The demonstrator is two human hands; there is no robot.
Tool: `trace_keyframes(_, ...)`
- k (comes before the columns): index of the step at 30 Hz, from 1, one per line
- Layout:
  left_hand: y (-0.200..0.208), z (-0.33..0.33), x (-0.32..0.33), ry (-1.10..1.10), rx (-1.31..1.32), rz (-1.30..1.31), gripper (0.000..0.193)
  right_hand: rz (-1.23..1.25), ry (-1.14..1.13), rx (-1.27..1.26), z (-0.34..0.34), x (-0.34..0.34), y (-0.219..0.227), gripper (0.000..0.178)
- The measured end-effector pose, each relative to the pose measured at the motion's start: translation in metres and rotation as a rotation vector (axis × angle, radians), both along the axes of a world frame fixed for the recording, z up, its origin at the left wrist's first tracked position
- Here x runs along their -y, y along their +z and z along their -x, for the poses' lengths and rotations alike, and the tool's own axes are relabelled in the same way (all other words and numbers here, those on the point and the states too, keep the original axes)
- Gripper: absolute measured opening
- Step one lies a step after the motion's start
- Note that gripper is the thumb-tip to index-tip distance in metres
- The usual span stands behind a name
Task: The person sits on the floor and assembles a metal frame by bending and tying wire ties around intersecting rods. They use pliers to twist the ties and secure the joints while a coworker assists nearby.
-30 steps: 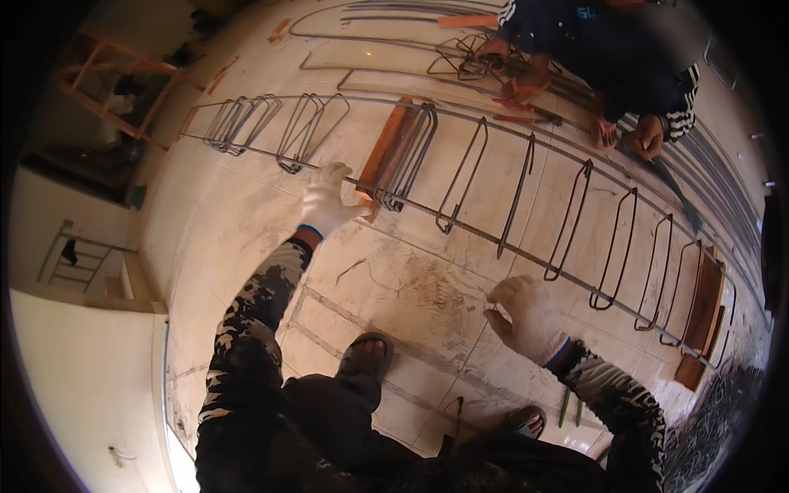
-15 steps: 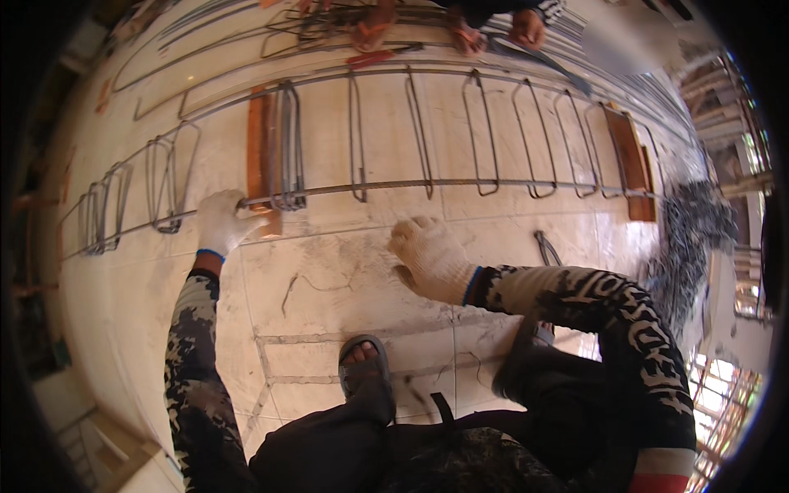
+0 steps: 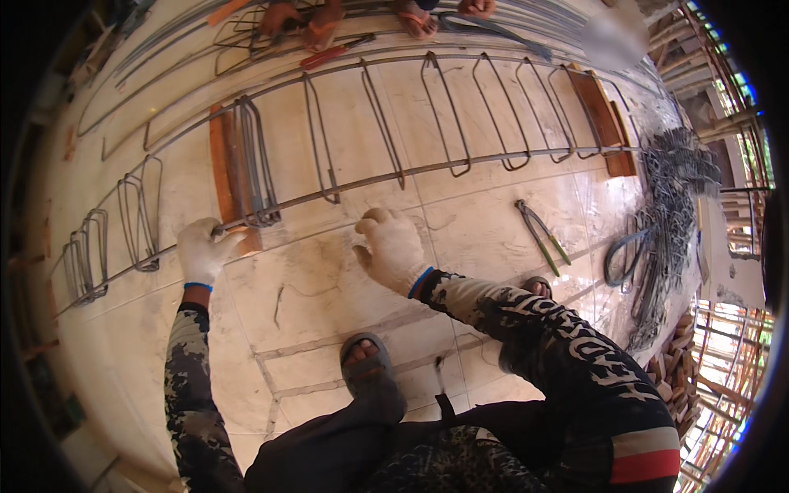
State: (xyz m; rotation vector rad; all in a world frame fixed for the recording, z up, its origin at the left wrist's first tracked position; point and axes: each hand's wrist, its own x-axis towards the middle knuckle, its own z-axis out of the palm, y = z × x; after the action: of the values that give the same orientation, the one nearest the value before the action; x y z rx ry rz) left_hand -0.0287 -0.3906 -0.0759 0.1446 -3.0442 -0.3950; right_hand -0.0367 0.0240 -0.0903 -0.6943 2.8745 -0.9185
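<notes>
Down on the pale stone floor (image 3: 329,287), a long cage of grey metal bars (image 3: 427,168), bent by the lens, with square wire loops hanging along it. Two brown wood blocks (image 3: 223,177) under it. Left hand (image 3: 201,249) in a white glove, closed around the near bar beside a bunch of loops (image 3: 255,164). Right hand (image 3: 393,246), gloved too, fingers curled just under that bar; touching or not, cannot tell. Pliers (image 3: 538,234) nearby.
</notes>
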Motion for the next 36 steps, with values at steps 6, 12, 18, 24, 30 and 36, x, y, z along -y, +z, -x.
trace_keyframes(6, -0.003, 0.004, -0.009, -0.1, -0.066, 0.106, 0.054, -0.023, 0.039, 0.058, -0.004, -0.001, -0.023, 0.028)
trace_keyframes(12, 0.008, 0.002, -0.01, -0.115, -0.078, 0.091, 0.052, -0.087, 0.22, 0.103, -0.013, 0.051, -0.067, 0.03)
trace_keyframes(18, 0.012, 0.001, -0.012, 0.035, 0.032, -0.006, 0.048, 0.051, 0.164, 0.271, -0.014, 0.116, -0.051, 0.033)
trace_keyframes(24, 0.01, -0.001, -0.013, 0.051, 0.051, 0.048, 0.05, 0.085, 0.177, 0.337, -0.009, 0.161, -0.053, 0.04)
trace_keyframes(30, 0.01, 0.002, -0.013, 0.02, -0.009, -0.013, 0.048, 0.165, 0.068, 0.301, -0.006, 0.215, -0.082, 0.042)
trace_keyframes(36, 0.004, 0.003, -0.008, -0.01, -0.053, 0.043, 0.045, 0.14, 0.029, 0.236, -0.002, 0.228, -0.092, 0.04)
